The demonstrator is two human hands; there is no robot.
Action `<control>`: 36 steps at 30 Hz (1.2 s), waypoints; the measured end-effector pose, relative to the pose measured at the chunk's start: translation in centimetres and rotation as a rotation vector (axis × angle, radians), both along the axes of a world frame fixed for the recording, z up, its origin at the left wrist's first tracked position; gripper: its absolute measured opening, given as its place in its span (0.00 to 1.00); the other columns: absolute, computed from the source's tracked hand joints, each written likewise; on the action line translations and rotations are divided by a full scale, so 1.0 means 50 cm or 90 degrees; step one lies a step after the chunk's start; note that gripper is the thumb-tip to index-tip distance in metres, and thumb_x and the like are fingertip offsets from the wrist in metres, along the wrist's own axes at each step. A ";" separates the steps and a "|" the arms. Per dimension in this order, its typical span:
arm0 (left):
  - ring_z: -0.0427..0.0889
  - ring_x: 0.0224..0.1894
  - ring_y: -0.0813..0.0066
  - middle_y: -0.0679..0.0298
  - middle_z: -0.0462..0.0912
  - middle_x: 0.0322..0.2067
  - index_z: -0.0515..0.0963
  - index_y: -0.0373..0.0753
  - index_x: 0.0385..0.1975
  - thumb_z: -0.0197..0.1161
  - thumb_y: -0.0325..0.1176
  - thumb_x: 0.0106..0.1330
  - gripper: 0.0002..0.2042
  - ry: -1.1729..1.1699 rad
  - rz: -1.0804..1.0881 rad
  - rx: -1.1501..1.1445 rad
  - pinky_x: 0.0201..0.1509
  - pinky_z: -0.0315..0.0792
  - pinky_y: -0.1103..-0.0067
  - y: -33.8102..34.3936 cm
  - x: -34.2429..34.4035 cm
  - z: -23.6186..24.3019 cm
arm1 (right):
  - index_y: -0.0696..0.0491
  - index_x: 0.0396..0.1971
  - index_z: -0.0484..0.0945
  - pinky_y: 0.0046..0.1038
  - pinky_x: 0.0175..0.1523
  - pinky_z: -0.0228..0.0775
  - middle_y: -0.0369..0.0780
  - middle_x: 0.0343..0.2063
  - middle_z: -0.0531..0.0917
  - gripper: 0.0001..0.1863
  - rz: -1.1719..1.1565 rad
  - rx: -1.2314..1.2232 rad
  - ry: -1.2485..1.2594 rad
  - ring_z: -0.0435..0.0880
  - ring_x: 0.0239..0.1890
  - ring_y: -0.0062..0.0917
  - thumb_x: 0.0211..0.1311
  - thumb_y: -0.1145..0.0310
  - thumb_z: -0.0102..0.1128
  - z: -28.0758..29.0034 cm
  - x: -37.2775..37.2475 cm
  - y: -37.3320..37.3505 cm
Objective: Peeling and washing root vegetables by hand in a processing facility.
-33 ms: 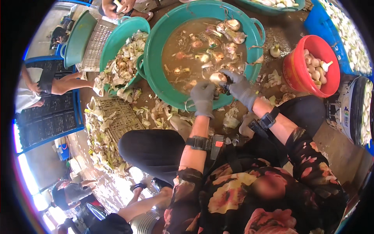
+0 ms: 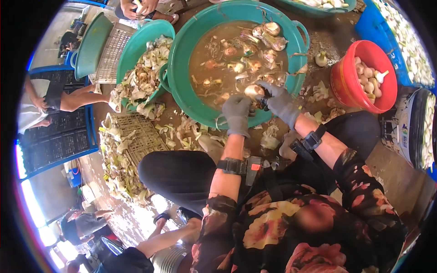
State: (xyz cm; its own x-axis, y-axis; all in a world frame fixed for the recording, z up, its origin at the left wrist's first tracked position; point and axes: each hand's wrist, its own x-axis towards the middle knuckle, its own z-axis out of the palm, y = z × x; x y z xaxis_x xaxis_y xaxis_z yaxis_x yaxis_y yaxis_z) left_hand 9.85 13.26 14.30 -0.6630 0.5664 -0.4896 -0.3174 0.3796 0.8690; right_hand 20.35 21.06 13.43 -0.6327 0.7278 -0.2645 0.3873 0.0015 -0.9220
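The gloved left hand [image 2: 237, 113] has its fingers curled just below a pale bulb [image 2: 253, 91] — whether they grip it, I cannot tell from here. The right hand [image 2: 282, 103] holds this bulb with bent fingers, above the near side of the green tub [image 2: 180, 68]. Farther, other bulbs [image 2: 236, 67] lie in brown water [image 2: 203, 51] — beyond, another person's hands [image 2: 146, 6].

Wet brown floor [image 2: 334, 34], strewn with pale peelings [image 2: 186, 126]; on it, a large green tub [image 2: 296, 59]; left of that, a smaller green tub [image 2: 135, 48] and a tan crate [image 2: 146, 142]; right, a red bucket [image 2: 344, 84]; between large tub and bucket, one loose bulb [image 2: 321, 59]
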 end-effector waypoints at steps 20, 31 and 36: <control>0.74 0.30 0.68 0.60 0.75 0.24 0.72 0.37 0.31 0.55 0.39 0.52 0.12 0.397 -0.460 0.043 0.33 0.66 0.78 0.018 -0.041 0.012 | 0.62 0.38 0.67 0.22 0.41 0.66 0.39 0.33 0.74 0.18 0.057 -0.661 0.406 0.73 0.35 0.21 0.52 0.64 0.48 -0.048 0.079 0.064; 0.73 0.25 0.57 0.55 0.73 0.21 0.72 0.39 0.26 0.52 0.35 0.53 0.07 0.780 -0.602 -0.020 0.27 0.67 0.71 -0.008 0.001 -0.011 | 0.61 0.37 0.69 0.17 0.35 0.67 0.36 0.28 0.76 0.17 0.154 -0.268 0.160 0.75 0.30 0.16 0.49 0.66 0.53 -0.041 0.071 0.056; 0.72 0.23 0.56 0.56 0.72 0.17 0.70 0.40 0.22 0.51 0.34 0.51 0.06 0.793 -0.549 -0.118 0.25 0.65 0.69 -0.016 0.038 -0.009 | 0.61 0.30 0.72 0.17 0.32 0.67 0.35 0.22 0.76 0.13 0.123 -0.337 0.151 0.74 0.25 0.15 0.48 0.66 0.53 -0.027 0.080 0.046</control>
State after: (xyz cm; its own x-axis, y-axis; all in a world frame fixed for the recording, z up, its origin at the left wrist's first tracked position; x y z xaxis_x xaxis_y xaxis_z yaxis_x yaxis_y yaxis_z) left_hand 11.74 12.46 13.85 -0.2042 0.9789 0.0075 0.9250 0.1905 0.3289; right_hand 24.37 23.36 12.07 -0.8263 0.4019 -0.3947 0.2103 -0.4300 -0.8780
